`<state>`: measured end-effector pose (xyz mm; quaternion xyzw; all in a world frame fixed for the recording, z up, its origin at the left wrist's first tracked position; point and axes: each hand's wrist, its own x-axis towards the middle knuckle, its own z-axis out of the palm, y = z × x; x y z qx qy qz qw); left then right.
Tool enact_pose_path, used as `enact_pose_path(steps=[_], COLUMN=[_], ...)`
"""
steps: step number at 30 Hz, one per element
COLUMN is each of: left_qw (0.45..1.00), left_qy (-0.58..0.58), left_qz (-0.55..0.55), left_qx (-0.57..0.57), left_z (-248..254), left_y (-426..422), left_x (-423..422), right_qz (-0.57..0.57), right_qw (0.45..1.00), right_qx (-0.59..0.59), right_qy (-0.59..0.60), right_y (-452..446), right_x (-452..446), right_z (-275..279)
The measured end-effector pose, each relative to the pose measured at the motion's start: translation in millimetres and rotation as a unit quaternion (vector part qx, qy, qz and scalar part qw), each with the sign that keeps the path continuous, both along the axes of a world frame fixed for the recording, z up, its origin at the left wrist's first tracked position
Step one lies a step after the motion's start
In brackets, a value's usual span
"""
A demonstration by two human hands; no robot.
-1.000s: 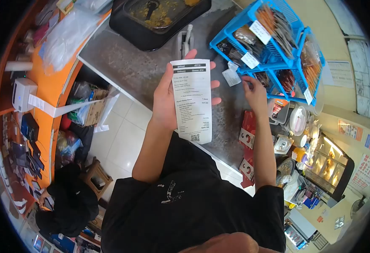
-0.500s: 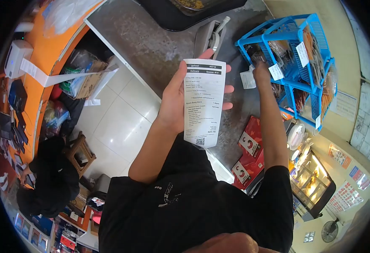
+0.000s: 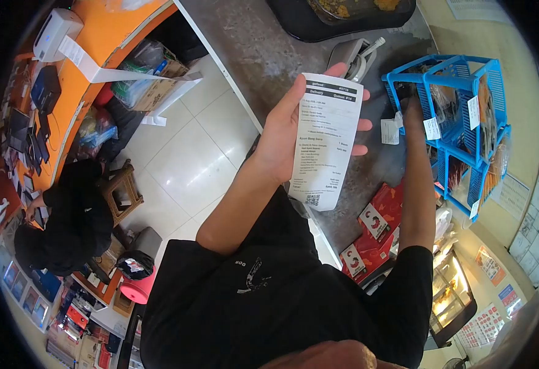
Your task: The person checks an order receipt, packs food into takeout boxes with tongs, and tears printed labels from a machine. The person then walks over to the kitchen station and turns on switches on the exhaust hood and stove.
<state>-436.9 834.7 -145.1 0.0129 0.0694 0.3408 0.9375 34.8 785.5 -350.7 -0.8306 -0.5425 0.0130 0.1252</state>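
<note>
A long printed receipt [image 3: 326,144] lies upright across the palm of my left hand [image 3: 285,132], its thumb at the left edge and fingertips showing past the right edge. My right hand [image 3: 412,114] reaches into the front compartment of the blue plastic basket rack [image 3: 438,77]. Its fingers are hidden in the dark compartment, so what they touch cannot be seen. White labels hang on the rack, one of them [image 3: 390,131] just left of my right hand. Packets stand in the other compartments.
Beyond my left hand, a metal tool [image 3: 361,58] and a black tray [image 3: 343,21] with food remains rest on the grey counter [image 3: 251,37]. Red boxes [image 3: 374,224] lie near my right forearm. A person in black [image 3: 73,215] is at the orange counter [image 3: 113,31], left.
My right hand has moved from beside the rack into its front compartment. The view has shifted, so the rack sits farther right. My left hand still holds the receipt.
</note>
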Motion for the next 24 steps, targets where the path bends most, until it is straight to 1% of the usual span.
enact_pose_path(steps=[3, 4, 5, 6, 9, 10, 12, 13, 15, 19, 24], left_qw=[1.0, 1.0, 1.0, 1.0, 0.999, 1.0, 1.0, 1.0, 1.0, 1.0, 1.0], left_qy=[0.002, -0.009, -0.019, -0.029, 0.0, -0.001, -0.002, -0.005, -0.01, -0.013, -0.001], left_qz=[0.005, 0.005, 0.006, 0.005, 0.012, 0.009, 0.006, 0.005, 0.005, 0.005, 0.008], left_qx=[0.009, 0.008, 0.007, 0.005, 0.03, 0.027, 0.02, 0.019, 0.016, 0.018, 0.028], left_z=[2, 2, 1, 0, 3, 4, 5, 6, 6, 6, 9], left_y=[3, 4, 5, 5, 8, 8, 9, 10, 10, 11, 11], left_x=[1, 1, 1, 2, 3, 3, 5, 5, 6, 5, 4], right_qz=[-0.093, -0.072, -0.049, -0.026, -0.083, -0.056, 0.001, -0.008, -0.008, 0.017, 0.049], right_qw=[0.992, 0.997, 0.99, 0.971, 0.993, 0.982, 0.925, 0.946, 0.959, 0.936, 0.914], right_qx=[0.036, -0.014, -0.064, -0.115, -0.054, -0.104, -0.201, -0.163, -0.136, -0.202, -0.252], right_qy=[0.074, -0.021, -0.116, -0.21, -0.061, -0.15, -0.322, -0.281, -0.248, -0.287, -0.314], right_y=[-2, -1, -1, -2, 3, 1, -3, -4, -2, -1, -1], right_x=[-4, -3, -1, 0, -41, -40, -39, -38, -38, -41, -46], right_z=[1, 1, 0, 0, 38, 37, 33, 30, 28, 32, 39])
